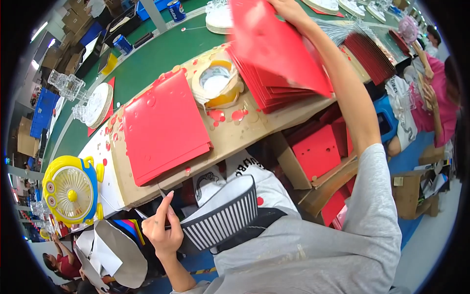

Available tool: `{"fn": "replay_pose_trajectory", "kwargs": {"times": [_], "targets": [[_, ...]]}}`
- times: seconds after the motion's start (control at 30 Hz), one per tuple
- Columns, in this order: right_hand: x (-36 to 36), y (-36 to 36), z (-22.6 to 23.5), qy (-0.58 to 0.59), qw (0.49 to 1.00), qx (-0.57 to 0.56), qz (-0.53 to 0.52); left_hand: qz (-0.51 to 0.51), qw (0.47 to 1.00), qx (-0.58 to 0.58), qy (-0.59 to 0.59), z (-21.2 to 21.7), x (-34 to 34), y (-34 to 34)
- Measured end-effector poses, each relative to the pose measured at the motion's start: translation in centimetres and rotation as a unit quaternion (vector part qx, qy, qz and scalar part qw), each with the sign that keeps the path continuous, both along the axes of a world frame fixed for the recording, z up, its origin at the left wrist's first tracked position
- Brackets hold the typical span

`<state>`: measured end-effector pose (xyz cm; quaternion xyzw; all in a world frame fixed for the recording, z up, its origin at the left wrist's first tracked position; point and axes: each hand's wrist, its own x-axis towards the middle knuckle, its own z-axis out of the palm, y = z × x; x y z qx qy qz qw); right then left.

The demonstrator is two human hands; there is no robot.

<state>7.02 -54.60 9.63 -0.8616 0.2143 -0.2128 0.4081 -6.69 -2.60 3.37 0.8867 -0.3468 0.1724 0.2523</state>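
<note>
Right hand (290, 13), one o'clock: grip clamped on raised red sheet (274, 49) above fanned pile (267, 98). Left hand (164, 229), seven o'clock: grip apparently clamped on pointed tool (141, 213). Squared stack (164, 130), ten o'clock. Judged part-done: loose discs (239, 115) present; remainder undetermined.

The one view looks steeply down from the wearer's head, close over the table (230, 137), which slants across its middle. The wide fisheye reaches the grey shirt (313, 250) on the table's near side, the green belt (142, 61) on its far side, and the fan (71, 196) at its left end.
</note>
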Motion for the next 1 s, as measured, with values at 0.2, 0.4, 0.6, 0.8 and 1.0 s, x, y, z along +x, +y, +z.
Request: {"fn": "replay_pose_trajectory", "kwargs": {"times": [0.2,0.4,0.6,0.8,1.0], "targets": [[0.8,-7.3,-7.2,0.111,0.987,-0.105,0.048,-0.028,0.999,-0.029,0.025,-0.8,0.7,-1.5],[2.3,-8.4,-13.4,-0.056,0.994,-0.094,0.001,-0.016,1.0,-0.016,0.013,0.1,0.9,-1.7],[2.6,-6.2,-13.1,-0.036,0.989,-0.137,0.052,-0.007,0.997,-0.065,0.045,1.8,0.2,-1.4],[1.6,-5.8,-10.6,-0.118,0.951,-0.277,0.071,0.053,0.978,-0.127,0.154,1.2,-0.6,-0.5],[-6.3,15.3,-2.5,-0.286,0.89,-0.299,0.192,0.148,0.898,-0.235,0.342,2.4,-0.6,-1.2]]}}
